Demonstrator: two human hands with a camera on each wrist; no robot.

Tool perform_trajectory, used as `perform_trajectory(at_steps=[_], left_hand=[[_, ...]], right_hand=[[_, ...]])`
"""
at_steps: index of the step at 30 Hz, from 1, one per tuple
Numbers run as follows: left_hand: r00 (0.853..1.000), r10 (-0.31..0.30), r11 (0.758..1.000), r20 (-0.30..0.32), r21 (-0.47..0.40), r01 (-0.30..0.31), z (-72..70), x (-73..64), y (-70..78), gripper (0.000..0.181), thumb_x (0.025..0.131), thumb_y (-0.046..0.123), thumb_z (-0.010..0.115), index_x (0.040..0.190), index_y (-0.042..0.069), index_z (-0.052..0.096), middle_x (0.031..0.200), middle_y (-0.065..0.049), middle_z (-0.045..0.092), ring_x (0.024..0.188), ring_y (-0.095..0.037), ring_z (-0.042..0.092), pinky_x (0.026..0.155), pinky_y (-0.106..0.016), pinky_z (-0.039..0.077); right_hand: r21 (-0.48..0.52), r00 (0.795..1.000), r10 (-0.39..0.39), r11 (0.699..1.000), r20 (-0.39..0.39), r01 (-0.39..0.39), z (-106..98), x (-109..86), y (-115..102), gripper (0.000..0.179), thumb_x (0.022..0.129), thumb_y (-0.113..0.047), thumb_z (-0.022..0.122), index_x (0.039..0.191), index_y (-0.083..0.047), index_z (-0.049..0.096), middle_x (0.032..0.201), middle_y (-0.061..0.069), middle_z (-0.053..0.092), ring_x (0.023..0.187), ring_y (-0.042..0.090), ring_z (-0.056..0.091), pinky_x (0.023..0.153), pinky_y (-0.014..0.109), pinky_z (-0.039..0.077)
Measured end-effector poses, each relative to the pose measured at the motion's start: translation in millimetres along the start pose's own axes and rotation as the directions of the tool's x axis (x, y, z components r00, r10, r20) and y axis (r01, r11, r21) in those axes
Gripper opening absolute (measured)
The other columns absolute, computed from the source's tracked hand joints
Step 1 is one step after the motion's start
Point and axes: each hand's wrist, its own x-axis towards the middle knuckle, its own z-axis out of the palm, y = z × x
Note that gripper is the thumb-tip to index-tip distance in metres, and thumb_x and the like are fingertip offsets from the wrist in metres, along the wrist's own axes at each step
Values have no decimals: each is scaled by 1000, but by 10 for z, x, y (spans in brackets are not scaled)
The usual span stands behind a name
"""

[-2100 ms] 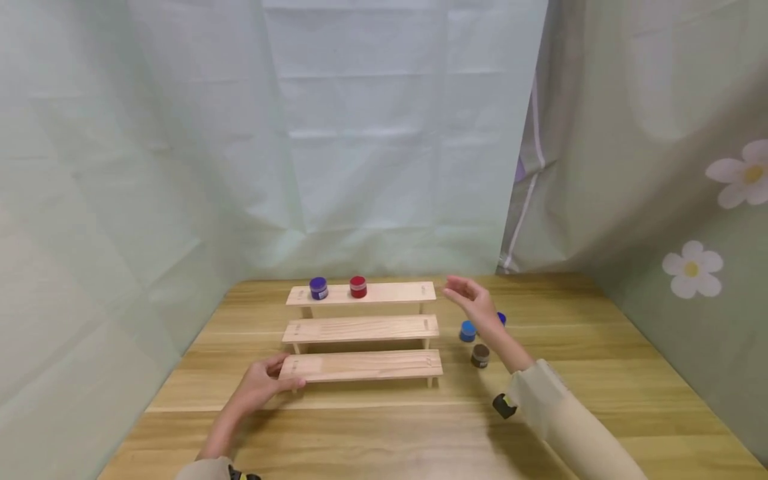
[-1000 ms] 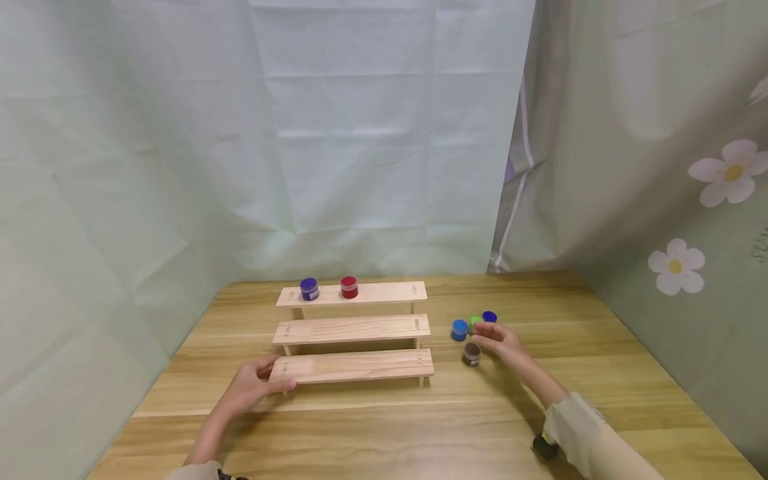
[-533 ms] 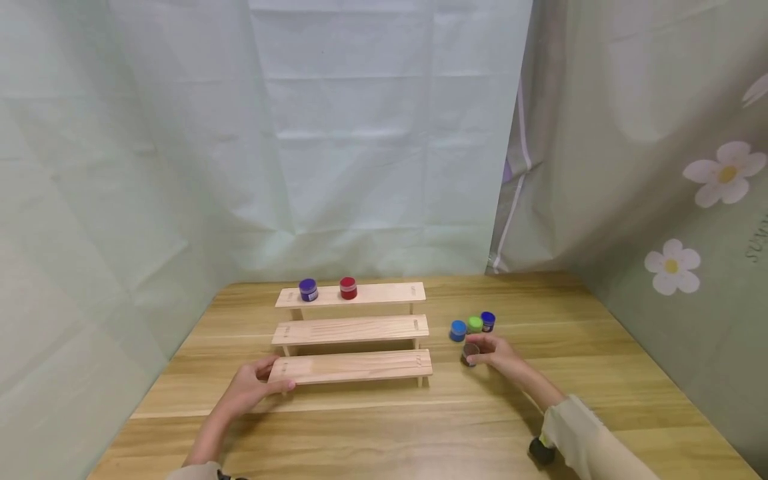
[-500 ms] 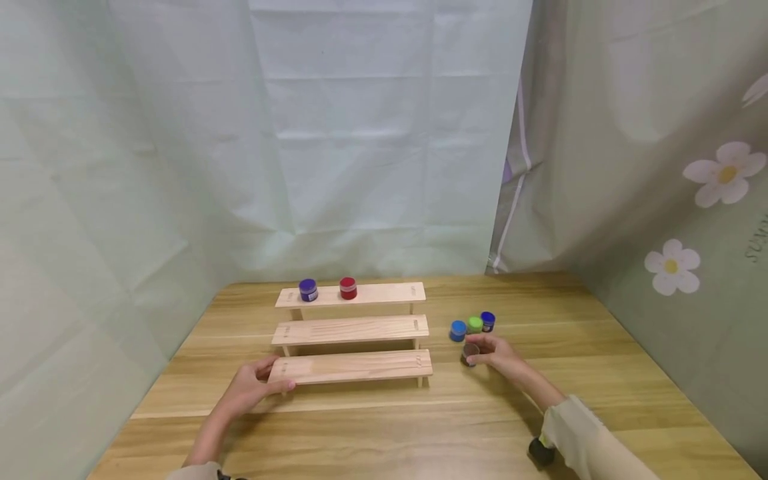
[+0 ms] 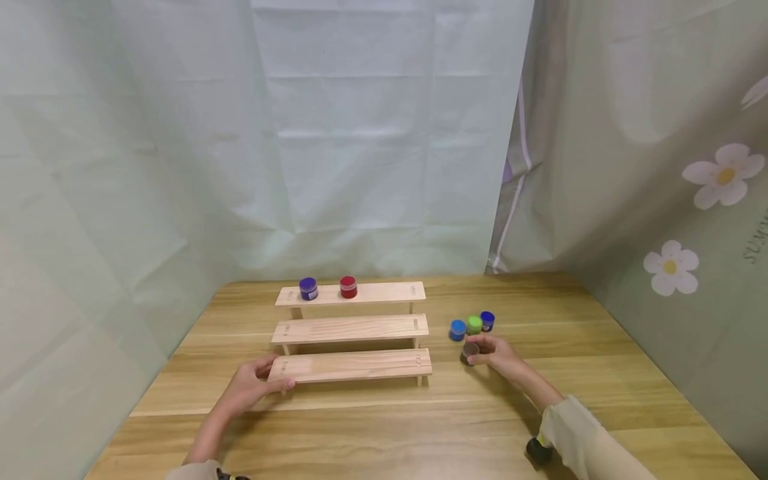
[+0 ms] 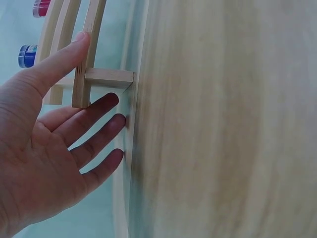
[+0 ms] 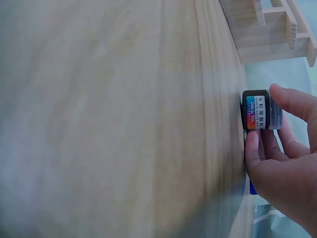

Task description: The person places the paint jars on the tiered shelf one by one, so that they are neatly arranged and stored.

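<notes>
Within the pinching right hand (image 7: 291, 174), a perhaps brown jar (image 7: 267, 113), label (image 7: 255, 113) legible only in right-wrist view.

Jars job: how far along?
Looks done: the purple jar and red jar stand on the top shelf.
In hand: the right grip holds the dark jar; the left grip holds the bottom shelf by its left end.
Probably left: the light-blue jar, green jar and dark-blue jar, all on the table beside the shelves.
</notes>
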Motion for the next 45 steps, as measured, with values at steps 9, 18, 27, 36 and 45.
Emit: perform_trajectory(at_steps=[9,18,27,36,45], left_hand=[[1000,-9,1000,4,7,9,-15,2,-15,90,82,34,78,142,-16,34,144,-35,41,132,-47,46,107,-52,42],[1000,8,1000,5,0,-8,-9,26,-1,88,82,33,79,141,-16,36,143,-35,42,131,-46,48,106,-53,44],[1000,20,1000,10,-16,-20,-17,3,-6,87,82,31,78,141,-17,35,143,-36,43,131,-47,48,107,-52,43],[1000,25,1000,-2,-8,-25,-13,-13,-13,86,82,31,78,140,-17,37,142,-36,44,130,-46,49,106,-52,44],[1000,25,1000,-10,-13,-25,-10,-1,-38,85,81,29,79,140,-16,38,142,-35,44,130,-46,50,106,-53,44]], right_hand=[[12,999,32,999,-37,-32,6,35,-108,48,87,-12,70,129,6,54,128,22,60,114,26,59,92,25,48],[16,999,-8,1000,-35,9,-140,150,-476,55,90,-17,68,136,4,48,132,22,57,117,27,57,107,47,44],[-2,996,-53,999,-67,53,-104,403,-932,54,91,-21,69,139,-5,50,135,19,57,122,30,55,104,44,46],[78,993,-113,990,-46,117,184,638,-1382,49,92,-13,66,137,-2,52,133,21,58,120,32,57,107,47,44],[56,994,-113,992,2,113,527,837,-1527,46,94,-14,64,138,-5,53,131,19,59,121,33,56,98,44,49]])
